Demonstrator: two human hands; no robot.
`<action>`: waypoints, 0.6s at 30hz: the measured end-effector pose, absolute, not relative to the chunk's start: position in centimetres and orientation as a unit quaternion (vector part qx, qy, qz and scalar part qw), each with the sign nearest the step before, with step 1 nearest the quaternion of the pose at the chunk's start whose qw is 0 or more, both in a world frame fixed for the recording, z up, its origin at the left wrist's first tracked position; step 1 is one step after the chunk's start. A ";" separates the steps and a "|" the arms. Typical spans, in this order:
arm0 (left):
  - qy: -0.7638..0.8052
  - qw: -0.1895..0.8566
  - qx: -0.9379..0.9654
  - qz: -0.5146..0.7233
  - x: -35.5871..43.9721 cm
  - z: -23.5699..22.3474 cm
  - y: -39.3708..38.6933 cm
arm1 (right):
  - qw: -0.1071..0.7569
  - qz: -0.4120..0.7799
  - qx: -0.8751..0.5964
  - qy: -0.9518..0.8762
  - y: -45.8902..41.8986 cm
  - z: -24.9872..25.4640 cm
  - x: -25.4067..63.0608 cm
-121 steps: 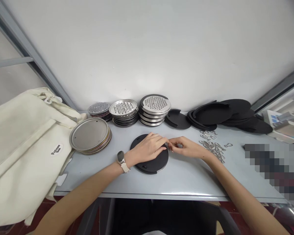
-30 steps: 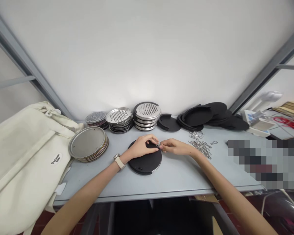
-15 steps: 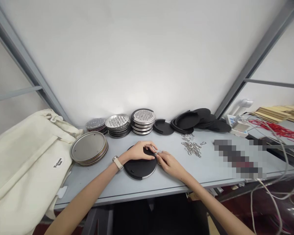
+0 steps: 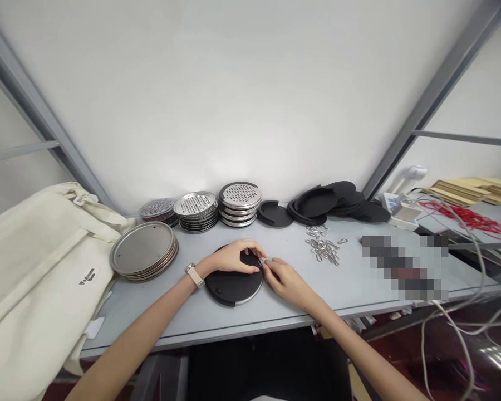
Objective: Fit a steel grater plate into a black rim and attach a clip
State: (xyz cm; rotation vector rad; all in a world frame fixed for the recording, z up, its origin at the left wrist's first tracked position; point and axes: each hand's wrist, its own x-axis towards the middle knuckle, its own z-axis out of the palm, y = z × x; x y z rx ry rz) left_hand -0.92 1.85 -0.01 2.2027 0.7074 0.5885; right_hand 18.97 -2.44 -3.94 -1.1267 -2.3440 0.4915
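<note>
A black round disc (image 4: 237,287) with a silvery metal edge at its lower right lies on the table in front of me. My left hand (image 4: 237,257) bends over its upper part, holding it with the fingers curled at the far right edge and the thumb on top. At that edge my right hand (image 4: 281,278) pinches a small metal snap hook (image 4: 261,261), mostly covered by fingertips. The left fingertips come very close to the hook; whether they touch it I cannot tell. Similar loose snap hooks (image 4: 324,250) lie in a pile to the right.
Along the wall stand stacked metal grater discs (image 4: 240,195), with black round holders (image 4: 317,203) farther right. Plain metal discs (image 4: 142,248) are piled at left, beside a cream cloth bag (image 4: 37,278). At right are white cables (image 4: 463,334), red cord (image 4: 470,219) and thin wooden boards (image 4: 463,192).
The view has shifted slightly, so everything sits a little farther left. Both hands keep nearly the same places at the disc's edge, with only small finger movement.
</note>
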 end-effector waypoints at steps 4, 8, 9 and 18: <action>0.274 0.363 0.861 0.227 -1.0 0.0 1.9 | 0.238 0.146 -0.416 -0.866 -2.4 -4.3 19.0; 0.281 0.367 0.858 0.225 -0.9 0.1 1.8 | 0.224 0.096 -0.422 -0.873 -2.5 -4.6 18.9; 0.281 0.369 0.856 0.226 -0.9 0.2 1.8 | 0.220 0.085 -0.424 -0.874 -2.5 -4.7 18.8; 0.271 0.394 0.850 0.222 -0.8 0.1 1.7 | 0.211 0.092 -0.421 -0.878 -2.6 -4.3 19.0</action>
